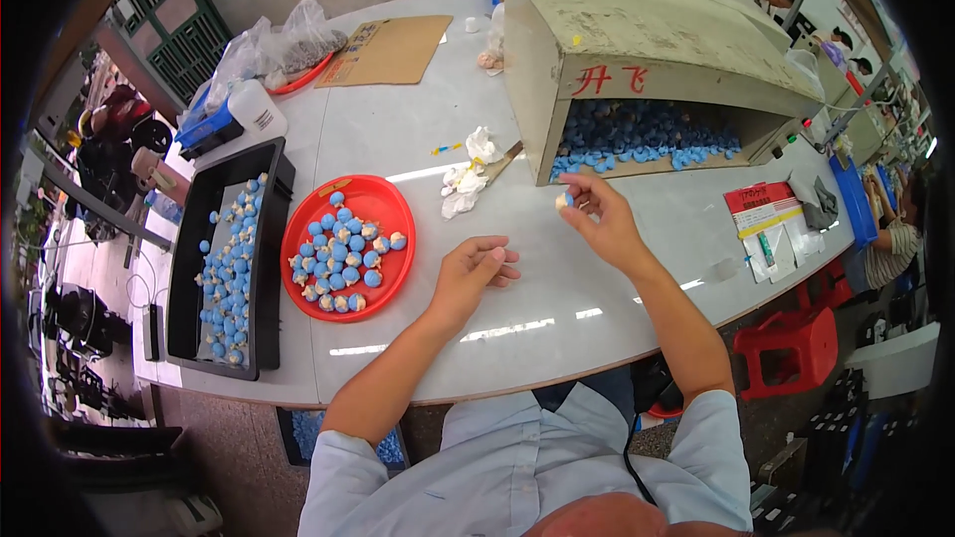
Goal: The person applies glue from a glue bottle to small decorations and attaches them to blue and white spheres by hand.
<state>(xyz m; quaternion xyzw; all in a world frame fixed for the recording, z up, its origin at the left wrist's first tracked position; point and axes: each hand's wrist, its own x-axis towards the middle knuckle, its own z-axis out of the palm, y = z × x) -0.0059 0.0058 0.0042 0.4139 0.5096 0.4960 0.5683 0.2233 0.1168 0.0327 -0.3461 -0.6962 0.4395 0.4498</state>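
Pinching a small blue-and-cream ball [564, 201] between thumb and fingertips: right hand [600, 219], raised over the glossy pale-grey tabletop [557, 308]. Light tip grip, likely so most of the ball stays uncovered. Left of the grip and nearer the body, left hand [476, 273], fingers loosely extended, nothing visible in it. Just beyond the grip, pale boxy metal hood [537, 70], open front toward the person; in its mouth a heap of blue pieces [637, 139], presumably kept within reach. Left of the grip, past crumpled white tissues [461, 189], round red plastic tray [396, 273] with similar blue-and-cream balls [339, 252]; raised rim probably stops rolling. Farther left, rectangular black plastic tray [271, 249] with more of them, its deep walls seemingly suited to a larger batch.

Writing: red hand-painted characters [587, 81] on the hood's front, above the opening. Right of the grip, red-and-yellow printed packet [764, 207], text mostly too small to read. Left of the grip and well beyond it, brown cardboard sheet [388, 50] with faint print; farther left, white plastic jug [257, 107], small dark print, illegible. No marking made out on the balls.
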